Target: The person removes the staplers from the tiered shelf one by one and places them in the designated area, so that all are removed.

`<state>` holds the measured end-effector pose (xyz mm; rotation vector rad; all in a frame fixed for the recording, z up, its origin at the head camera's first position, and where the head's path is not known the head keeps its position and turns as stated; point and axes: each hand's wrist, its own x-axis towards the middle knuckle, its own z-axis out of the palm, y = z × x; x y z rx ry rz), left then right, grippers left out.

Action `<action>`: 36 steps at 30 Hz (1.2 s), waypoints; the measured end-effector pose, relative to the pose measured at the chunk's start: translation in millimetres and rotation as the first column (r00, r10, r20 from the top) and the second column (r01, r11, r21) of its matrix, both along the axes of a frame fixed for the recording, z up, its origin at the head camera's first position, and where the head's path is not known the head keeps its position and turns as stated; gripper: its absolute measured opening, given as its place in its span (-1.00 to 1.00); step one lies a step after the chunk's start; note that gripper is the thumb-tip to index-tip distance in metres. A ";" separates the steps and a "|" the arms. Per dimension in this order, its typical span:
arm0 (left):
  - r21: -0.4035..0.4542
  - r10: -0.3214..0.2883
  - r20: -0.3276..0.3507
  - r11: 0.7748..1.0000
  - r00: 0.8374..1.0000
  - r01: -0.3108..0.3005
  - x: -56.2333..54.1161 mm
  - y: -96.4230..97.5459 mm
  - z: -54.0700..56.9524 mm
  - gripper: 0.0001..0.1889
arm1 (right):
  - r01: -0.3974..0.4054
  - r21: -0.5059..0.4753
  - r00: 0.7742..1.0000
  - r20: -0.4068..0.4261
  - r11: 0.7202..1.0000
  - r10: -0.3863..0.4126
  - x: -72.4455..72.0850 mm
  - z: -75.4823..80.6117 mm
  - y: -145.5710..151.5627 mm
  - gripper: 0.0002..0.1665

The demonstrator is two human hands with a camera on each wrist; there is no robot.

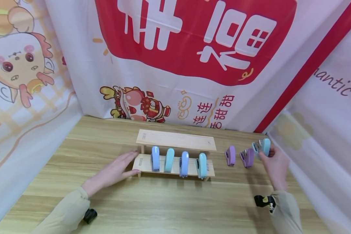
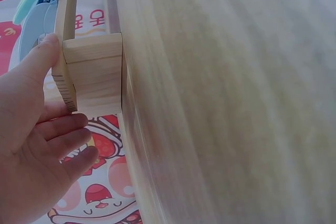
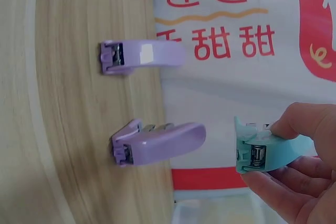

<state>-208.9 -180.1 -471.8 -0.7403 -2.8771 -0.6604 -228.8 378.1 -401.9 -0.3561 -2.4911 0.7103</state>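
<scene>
My right hand (image 1: 276,164) grips a mint-green stapler (image 3: 275,149) between thumb and fingers, held up at the right. Two purple staplers stand on the table beside it, a lighter one (image 1: 230,156) and a darker one (image 1: 247,158). With fingers fairly straight, my left hand (image 1: 120,169) touches the left end of a two-tier wooden rack (image 1: 143,164); in the left wrist view the thumb lies on the step's edge. Along the lower step stand a blue stapler (image 1: 155,159), a mint one (image 1: 169,160), another blue one (image 1: 184,164) and another mint one (image 1: 202,165).
The rack's upper step (image 1: 175,139) is bare wood. Behind the wooden table (image 1: 169,204) hangs a printed cloth (image 1: 175,70), with more cloth along both sides. A black strap (image 1: 263,201) hangs by the right sleeve.
</scene>
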 end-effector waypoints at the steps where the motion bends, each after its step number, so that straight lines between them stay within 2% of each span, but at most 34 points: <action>1: 0.001 -0.002 -0.006 1.000 1.000 0.002 0.3 -0.2 -0.3 -0.15 | 0.004 0.003 1.000 0.001 1.000 -0.004 -0.4 -1.4 2.7 -0.66; 5: 0.004 0.000 -0.017 1.000 1.000 0.000 0.8 -0.6 -1.0 -0.15 | 0.019 -0.008 1.000 0.022 1.000 -0.019 -1.3 -6.3 12.6 -0.62; 16: -0.007 0.003 0.007 1.000 1.000 -0.003 1.3 0.1 -1.2 -0.15 | 0.036 -0.012 0.999 0.035 0.999 -0.035 -3.0 -18.3 28.6 -0.62; 28: -0.008 0.006 -0.002 1.000 1.000 -0.006 2.7 0.2 0.0 -0.15 | 0.040 -0.067 0.989 0.145 0.997 -0.030 -8.4 -33.1 42.0 -0.50; 33: -0.011 0.000 -0.021 1.000 1.000 0.000 3.3 0.5 1.0 -0.16 | 0.033 -0.091 0.987 0.162 0.995 -0.018 -9.3 -42.0 46.7 -0.49; 36: -0.014 0.005 -0.002 1.000 1.000 -0.005 2.7 0.8 1.6 -0.15 | 0.041 -0.091 0.987 0.155 0.995 -0.027 -9.3 -47.2 48.4 -0.51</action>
